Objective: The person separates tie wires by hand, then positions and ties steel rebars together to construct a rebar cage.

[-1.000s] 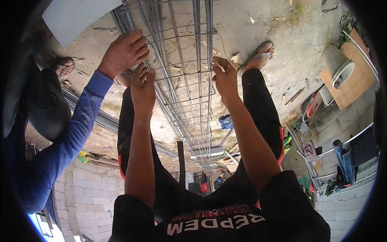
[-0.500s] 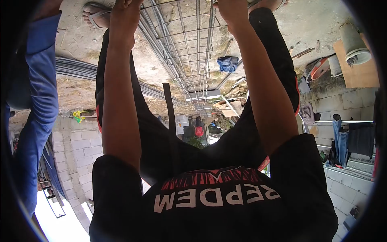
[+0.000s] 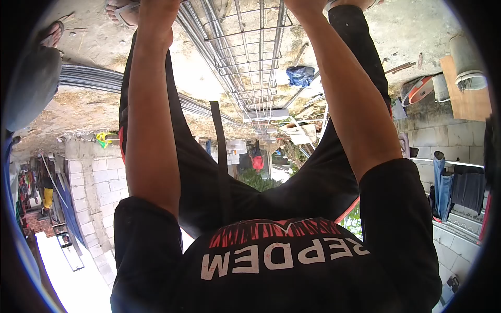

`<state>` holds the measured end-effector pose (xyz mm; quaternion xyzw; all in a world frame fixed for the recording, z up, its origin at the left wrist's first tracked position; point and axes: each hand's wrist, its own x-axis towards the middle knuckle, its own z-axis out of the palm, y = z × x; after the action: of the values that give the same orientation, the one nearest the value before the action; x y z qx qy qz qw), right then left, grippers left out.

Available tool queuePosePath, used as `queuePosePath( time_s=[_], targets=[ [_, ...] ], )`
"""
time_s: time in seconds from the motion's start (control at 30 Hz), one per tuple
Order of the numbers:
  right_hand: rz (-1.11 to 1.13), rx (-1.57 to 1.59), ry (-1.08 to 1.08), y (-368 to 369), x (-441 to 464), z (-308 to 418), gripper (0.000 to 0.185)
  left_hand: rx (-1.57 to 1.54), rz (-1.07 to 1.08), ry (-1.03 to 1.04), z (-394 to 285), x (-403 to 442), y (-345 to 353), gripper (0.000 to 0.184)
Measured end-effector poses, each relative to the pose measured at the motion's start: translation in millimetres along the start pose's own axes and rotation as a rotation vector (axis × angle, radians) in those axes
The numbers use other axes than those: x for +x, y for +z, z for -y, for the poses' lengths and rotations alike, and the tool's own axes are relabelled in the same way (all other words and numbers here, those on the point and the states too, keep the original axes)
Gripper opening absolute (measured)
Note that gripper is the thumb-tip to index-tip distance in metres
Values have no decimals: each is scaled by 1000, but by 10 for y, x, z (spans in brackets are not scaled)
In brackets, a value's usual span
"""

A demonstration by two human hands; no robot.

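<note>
The long cage of steel bars and thin wire crosspieces (image 3: 261,56) lies between the two forearms, with its long axis running from the top edge of the view down toward the middle. It slants slightly to the right as it goes, passes between the person's legs and narrows with distance; its near end is cut off at the top. The left hand (image 3: 160,11) is beside its left edge and the right hand (image 3: 307,6) beside its right edge, both cropped by the frame. Their fingers are out of sight, so whether either is open, closed or gripping a bar cannot be told. Along the left of the cage, ribbed steel bars (image 3: 201,39) run much the same way. A bundle of steel rods (image 3: 88,75) passes behind the left leg (image 3: 180,125), lying more crosswise. To the right of the cage, a crumpled blue cloth (image 3: 300,75) rests on the ground (image 3: 360,57). A black strap (image 3: 219,151) stands out in front of the left leg. At the far left shows another person's sandaled foot (image 3: 52,34); at the far right, a bucket (image 3: 468,68) is near a plywood sheet (image 3: 462,101).
</note>
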<state>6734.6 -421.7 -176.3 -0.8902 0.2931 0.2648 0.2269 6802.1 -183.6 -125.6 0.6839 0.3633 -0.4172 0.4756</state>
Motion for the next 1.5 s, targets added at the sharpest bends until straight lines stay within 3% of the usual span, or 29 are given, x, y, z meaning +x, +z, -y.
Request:
queuePosePath(
  time_s=[0.1,0.23,0.33,0.37,0.4,0.43,0.47,0.5,0.53,0.57,0.67,0.73,0.87,1.0,1.17,1.5],
  targets=[
    [-28,25,-31,-21,97,43,27,54,17,66,-76,68,22,76],
    [-34,60,-50,-74,54,19,27,126,-68,75,-13,99,54,67],
    [-79,-12,-124,7,-158,-240,21,73,-61,10,-74,-81,146,88],
    [130,71,56,-194,145,-25,37,49,-62,23,-155,-30,159,96],
    [49,71,47,-137,178,-51,34,51,-23,-2,-200,-5,109,98],
    [172,124,137,-179,239,-8,29,-33,-135,6,-151,61,111,65],
    [169,191,128,-214,238,30,24,22,-65,-48,-137,122,39,57],
    [260,365,209,-157,267,-26,25,49,-149,62,-143,102,92,50],
    [332,532,178,-88,305,-168,24,126,-173,30,-84,163,46,48],
    [431,682,220,-86,331,-196,21,23,-137,-6,10,255,-28,45],
    [513,932,264,-213,310,-1,24,-139,-197,71,-33,264,-9,42],
    [519,856,295,-221,291,19,29,-82,2,-77,-31,305,-118,45],
    [542,760,301,-203,291,-9,37,25,81,-94,-47,382,-159,57],
    [530,735,282,-272,308,-164,41,-121,302,-86,-111,401,-89,50],
    [533,712,240,-347,251,-139,42,-227,267,-112,-41,397,-131,39],
    [461,626,215,-393,70,6,35,-229,234,-126,-2,326,-318,44]
  ],
)
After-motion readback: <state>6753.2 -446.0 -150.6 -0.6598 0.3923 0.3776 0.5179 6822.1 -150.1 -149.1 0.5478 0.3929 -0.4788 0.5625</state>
